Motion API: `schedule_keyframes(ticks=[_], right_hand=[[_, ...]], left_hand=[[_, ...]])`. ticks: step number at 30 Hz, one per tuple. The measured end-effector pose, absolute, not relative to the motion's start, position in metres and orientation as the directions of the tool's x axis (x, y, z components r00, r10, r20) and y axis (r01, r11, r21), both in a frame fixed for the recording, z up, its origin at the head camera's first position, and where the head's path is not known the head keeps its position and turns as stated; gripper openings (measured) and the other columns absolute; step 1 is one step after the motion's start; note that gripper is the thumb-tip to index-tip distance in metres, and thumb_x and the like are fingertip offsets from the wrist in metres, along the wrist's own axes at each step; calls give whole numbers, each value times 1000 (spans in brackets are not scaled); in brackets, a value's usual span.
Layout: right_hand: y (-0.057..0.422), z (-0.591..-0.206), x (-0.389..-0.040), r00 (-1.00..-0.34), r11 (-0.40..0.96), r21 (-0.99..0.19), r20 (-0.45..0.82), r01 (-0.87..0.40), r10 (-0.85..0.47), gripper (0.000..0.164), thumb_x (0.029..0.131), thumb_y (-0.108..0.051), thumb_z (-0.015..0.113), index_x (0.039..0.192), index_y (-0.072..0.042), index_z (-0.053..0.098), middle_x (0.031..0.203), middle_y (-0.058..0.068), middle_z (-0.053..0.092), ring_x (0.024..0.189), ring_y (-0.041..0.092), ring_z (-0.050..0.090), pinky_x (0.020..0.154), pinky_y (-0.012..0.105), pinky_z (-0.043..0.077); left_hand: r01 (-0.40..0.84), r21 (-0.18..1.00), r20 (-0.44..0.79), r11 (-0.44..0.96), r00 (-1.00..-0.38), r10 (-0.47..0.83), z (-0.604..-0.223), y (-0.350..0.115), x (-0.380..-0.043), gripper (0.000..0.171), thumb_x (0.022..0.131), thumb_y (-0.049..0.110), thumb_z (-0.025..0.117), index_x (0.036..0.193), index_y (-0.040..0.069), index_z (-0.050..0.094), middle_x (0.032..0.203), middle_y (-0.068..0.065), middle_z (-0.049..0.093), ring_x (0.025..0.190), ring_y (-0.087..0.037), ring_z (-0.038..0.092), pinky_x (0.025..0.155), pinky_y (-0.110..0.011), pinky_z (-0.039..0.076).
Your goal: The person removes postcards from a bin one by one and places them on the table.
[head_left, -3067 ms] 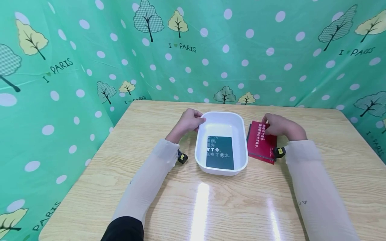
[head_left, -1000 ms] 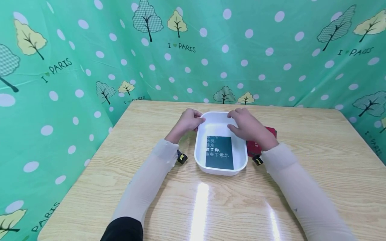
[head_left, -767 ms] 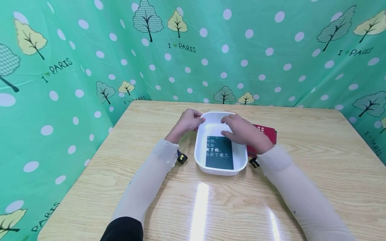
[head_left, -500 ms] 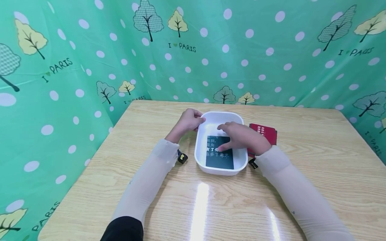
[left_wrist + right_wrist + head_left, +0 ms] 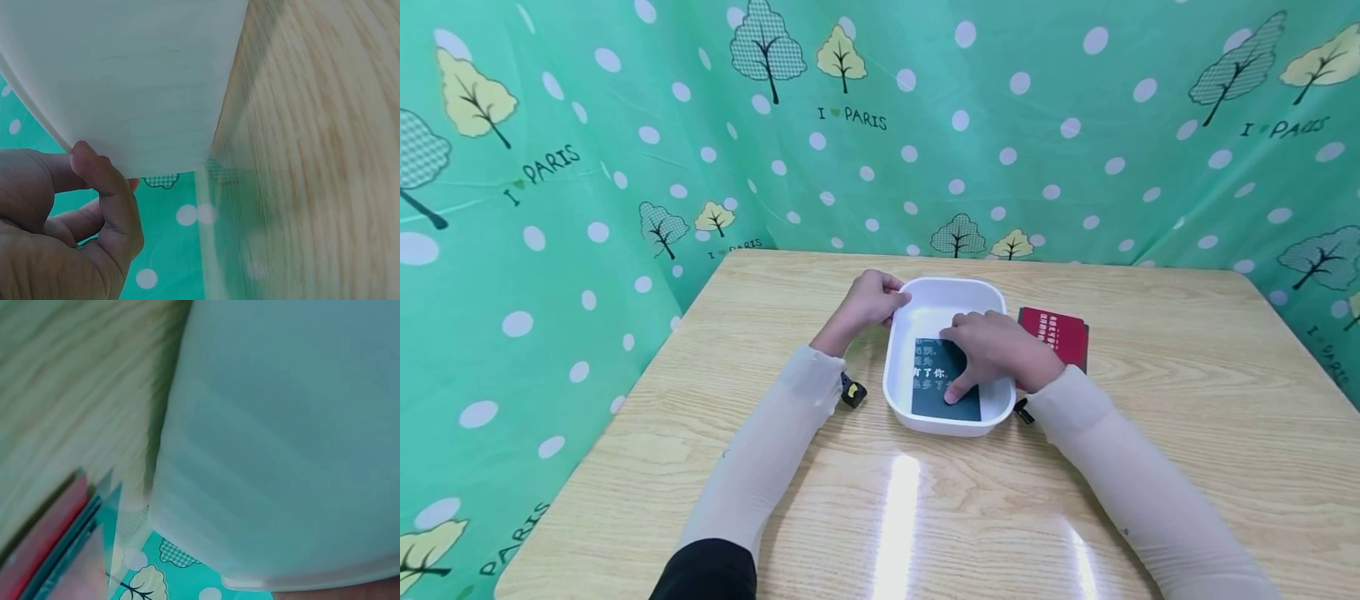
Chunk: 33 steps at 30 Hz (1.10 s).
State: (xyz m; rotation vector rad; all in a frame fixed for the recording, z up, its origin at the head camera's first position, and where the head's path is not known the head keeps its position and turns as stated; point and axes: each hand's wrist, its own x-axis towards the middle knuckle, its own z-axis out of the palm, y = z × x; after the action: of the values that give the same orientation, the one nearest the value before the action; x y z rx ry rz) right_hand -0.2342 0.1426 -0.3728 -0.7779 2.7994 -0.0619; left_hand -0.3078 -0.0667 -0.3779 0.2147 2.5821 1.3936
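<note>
Dark-green card [image 5: 934, 385] lengthwise in tray [image 5: 951, 291]

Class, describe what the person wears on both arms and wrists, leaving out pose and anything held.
Both arms wear sheer off-white sleeves to the wrists; the hands are bare. A black cuff shows on the left upper arm. Each wrist carries a small black device with yellow.

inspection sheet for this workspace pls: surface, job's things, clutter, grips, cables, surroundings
Surface: wooden table, glare streaks near the front.
Job's things: white tub holds a dark green card; red card stack beside it.
Clutter: nothing seen.
Grips: left hand grips the tub's far left rim; right hand rests on the green card, fingers flat.
Cables: nothing seen.
Surroundings: green dotted tree-print cloth on three sides.
</note>
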Motion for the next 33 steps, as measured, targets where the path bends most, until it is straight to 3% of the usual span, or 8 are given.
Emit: schedule_keyframes(ticks=[16,26,33], right_hand=[[141,-372,-236,-840,868,-119,-218,-483,-497,104,57,-69,80,140,-14,51,120,6,55,105,24,49,91,44,45],[143,-367,-236,-845,844,-240,-131,-480,-518,99,64,-54,86,140,-6,43,118,7,54,104,22,51,91,41,50],[140,-361,-237,-843,822,-263,-58,-504,-535,89,69,-47,85,136,-5,43,114,7,53,102,21,51,91,38,51]], left_hand=[[46,835,-92,548,-971,223,-378,-66,-308,23,97,19,63,112,3,67,87,-10,67,59,-17,63,56,-30,57],[26,834,-111,552,-971,214,-378,-66,-309,24,95,18,65,114,3,66,89,-9,68,59,-17,63,57,-31,58],[15,833,-122,554,-970,209,-377,-66,-309,25,95,19,65,114,2,66,89,-10,67,61,-17,63,61,-35,58]])
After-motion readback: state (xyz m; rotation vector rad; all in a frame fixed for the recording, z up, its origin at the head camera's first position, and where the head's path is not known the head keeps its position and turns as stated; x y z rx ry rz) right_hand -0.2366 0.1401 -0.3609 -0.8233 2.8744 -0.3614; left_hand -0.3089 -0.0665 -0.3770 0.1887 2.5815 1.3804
